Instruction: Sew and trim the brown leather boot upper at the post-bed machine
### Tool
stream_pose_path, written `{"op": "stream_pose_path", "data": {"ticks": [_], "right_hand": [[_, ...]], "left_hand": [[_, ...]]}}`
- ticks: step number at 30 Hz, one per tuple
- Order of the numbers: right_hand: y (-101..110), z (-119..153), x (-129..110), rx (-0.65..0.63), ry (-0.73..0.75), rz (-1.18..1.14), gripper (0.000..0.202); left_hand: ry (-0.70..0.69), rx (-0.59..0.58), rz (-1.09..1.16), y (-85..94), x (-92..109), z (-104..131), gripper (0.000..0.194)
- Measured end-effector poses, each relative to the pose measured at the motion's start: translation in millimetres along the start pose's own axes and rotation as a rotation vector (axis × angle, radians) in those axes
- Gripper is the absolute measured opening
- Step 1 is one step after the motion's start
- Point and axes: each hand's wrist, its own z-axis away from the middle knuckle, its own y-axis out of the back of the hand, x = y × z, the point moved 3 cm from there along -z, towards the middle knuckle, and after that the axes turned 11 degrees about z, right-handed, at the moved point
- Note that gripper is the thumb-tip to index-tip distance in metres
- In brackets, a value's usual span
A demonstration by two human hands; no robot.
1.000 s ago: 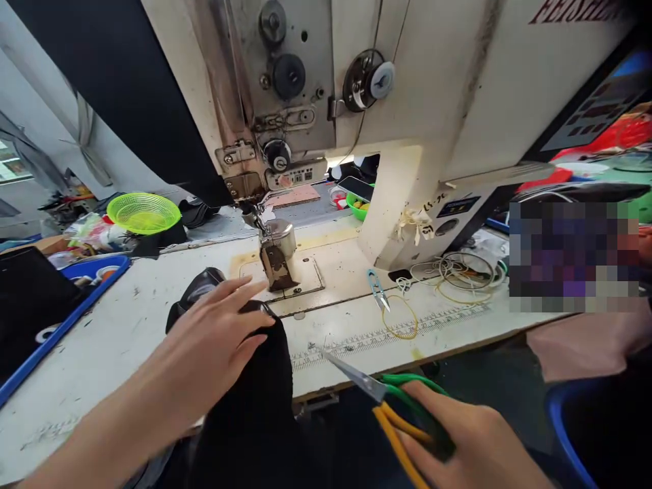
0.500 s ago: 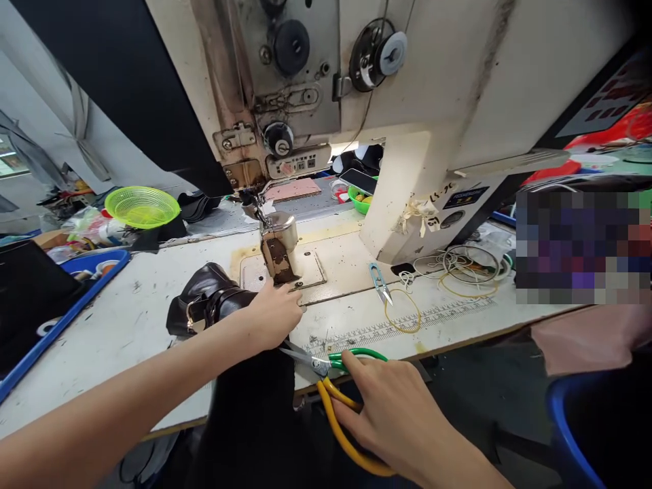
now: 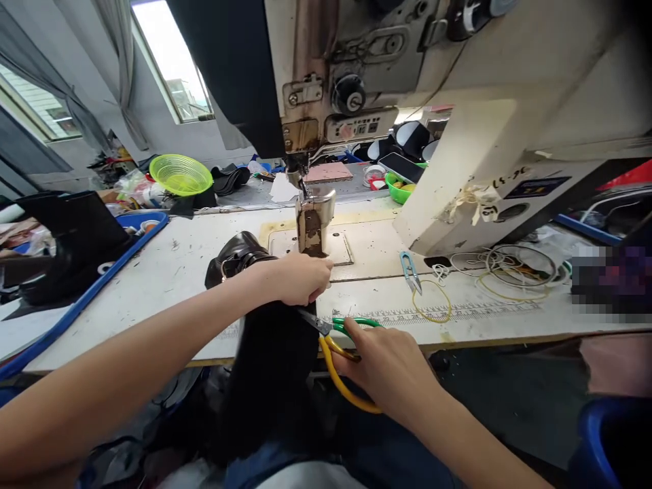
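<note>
Carefully now, in the head view: your left hand pinches the top edge of the black fabric draped over the table edge; your right hand grips the scissors, blades closing just beside your left fingers; a slip could nick them, or cut the fabric crooked.

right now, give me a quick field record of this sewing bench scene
left hand: gripping the black fabric at the table edge
right hand: holding scissors, blades at the fabric
sewing machine: behind the hands
thread snips: on the table, beside a yellow rubber band
far left: lime basket
</note>
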Motion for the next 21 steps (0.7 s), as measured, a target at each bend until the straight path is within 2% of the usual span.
{"op": "stream_pose_path", "data": {"ticks": [5,9,13,21], "right_hand": [[5.3,-10.5,-9.8,-0.063,-0.016,-0.020,0.026],[14.3,-20.4,-19.0,-0.013,0.019,0.003,0.025],[17.0,-28.9,-24.6,0.006,0.037,0.001,0.025],[25.7,-52.8,-43.6,0.073,0.102,0.031,0.028]], "left_hand": [[0.006,0.043,0.073,1.8,-5.8,2.3,0.009],[0.004,0.090,0.113,0.6,-10.2,2.0,0.012],[-0.020,0.145,0.143,3.5,-15.9,3.7,0.004],[-0.083,0.173,0.131,4.6,-23.4,10.0,0.007]]}}
